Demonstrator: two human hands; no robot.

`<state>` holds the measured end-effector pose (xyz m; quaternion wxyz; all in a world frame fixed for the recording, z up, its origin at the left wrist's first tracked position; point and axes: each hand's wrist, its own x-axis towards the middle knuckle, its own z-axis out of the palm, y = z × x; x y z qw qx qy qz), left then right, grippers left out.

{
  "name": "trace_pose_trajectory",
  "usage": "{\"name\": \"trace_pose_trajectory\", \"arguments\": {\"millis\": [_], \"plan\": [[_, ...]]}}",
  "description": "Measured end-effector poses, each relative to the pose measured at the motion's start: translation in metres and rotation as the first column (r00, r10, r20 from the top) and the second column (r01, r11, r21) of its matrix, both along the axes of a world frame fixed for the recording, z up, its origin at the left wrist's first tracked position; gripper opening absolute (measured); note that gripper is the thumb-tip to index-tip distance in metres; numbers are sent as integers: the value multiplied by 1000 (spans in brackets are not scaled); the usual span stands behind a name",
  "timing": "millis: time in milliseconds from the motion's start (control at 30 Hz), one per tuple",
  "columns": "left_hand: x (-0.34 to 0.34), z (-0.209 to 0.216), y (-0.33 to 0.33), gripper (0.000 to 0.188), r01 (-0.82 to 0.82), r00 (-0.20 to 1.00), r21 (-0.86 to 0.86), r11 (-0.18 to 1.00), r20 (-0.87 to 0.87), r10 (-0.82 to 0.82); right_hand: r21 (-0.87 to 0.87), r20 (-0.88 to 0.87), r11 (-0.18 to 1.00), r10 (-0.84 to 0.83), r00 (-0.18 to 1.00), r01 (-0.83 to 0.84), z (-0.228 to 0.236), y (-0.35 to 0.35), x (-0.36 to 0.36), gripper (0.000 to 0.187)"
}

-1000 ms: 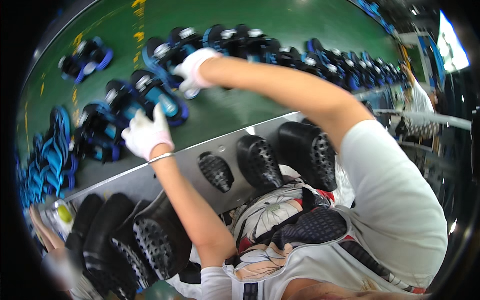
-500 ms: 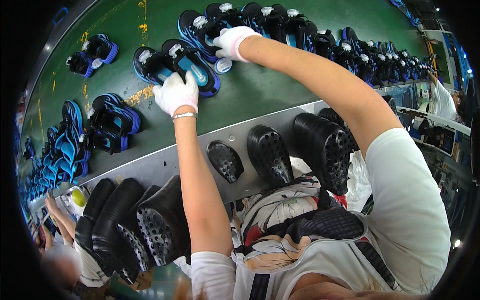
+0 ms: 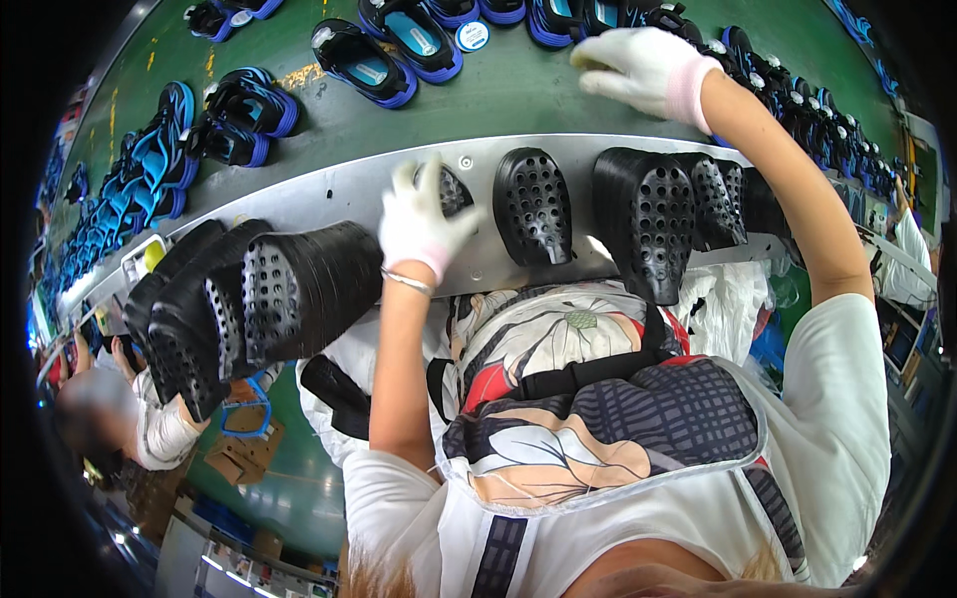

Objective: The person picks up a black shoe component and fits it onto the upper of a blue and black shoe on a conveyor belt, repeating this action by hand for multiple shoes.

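My left hand [image 3: 424, 224], in a white glove, spreads its fingers over a small black perforated shoe-shaped insert [image 3: 456, 191] on the metal ledge. Part of that insert is hidden behind the hand. Above the green belt, my right hand [image 3: 643, 72], also gloved, reaches out with fingers apart and nothing seen in it. Beyond the left hand, a black shoe with a blue sole [image 3: 361, 66] stands on the belt. Its neighbour, another such shoe [image 3: 424, 45], shows a bright blue insole. Right of the small insert lies a bigger perforated insert stack [image 3: 533, 207].
More stacks of black inserts rest along the metal ledge [image 3: 354, 169], at right [image 3: 653, 219] and left [image 3: 317, 284]. Rows of shoes line the green belt [image 3: 518, 95] on both sides. A round white-and-blue tag [image 3: 472, 36] lies by the shoes. At lower left a co-worker's sleeve [image 3: 167, 431] shows.
My left hand has come back from a shoe on the belt to the small insert on the ledge. My right hand has left the shoes and moved right. The whole view has shifted.
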<state>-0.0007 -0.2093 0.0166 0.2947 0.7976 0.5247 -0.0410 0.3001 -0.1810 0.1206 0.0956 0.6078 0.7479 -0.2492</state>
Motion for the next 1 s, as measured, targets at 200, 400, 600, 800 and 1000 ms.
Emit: {"name": "trace_pose_trajectory", "arguments": {"millis": [200,400,600,800,1000], "plan": [[-14,-29,-45,72,-79,986,23,997,-144,81,116,-79,992,59,995,-50,34,-35,-23,32],[23,29,-19,57,-340,829,303,890,543,132,-118,-366,958,-287,886,261,42,-43,-33,46],[57,86,-9,68,-235,732,383,893,674,-96,-472,-749,819,-567,342,326,27,-25,-64,35],[46,64,12,84,436,-206,-630,642,625,753,-768,-637,640,-768,-66,-23,18,-17,-68,30],[44,33,43,38,285,-234,-746,602,555,798,-317,-390,915,-364,846,248,15,18,-84,49]]}}
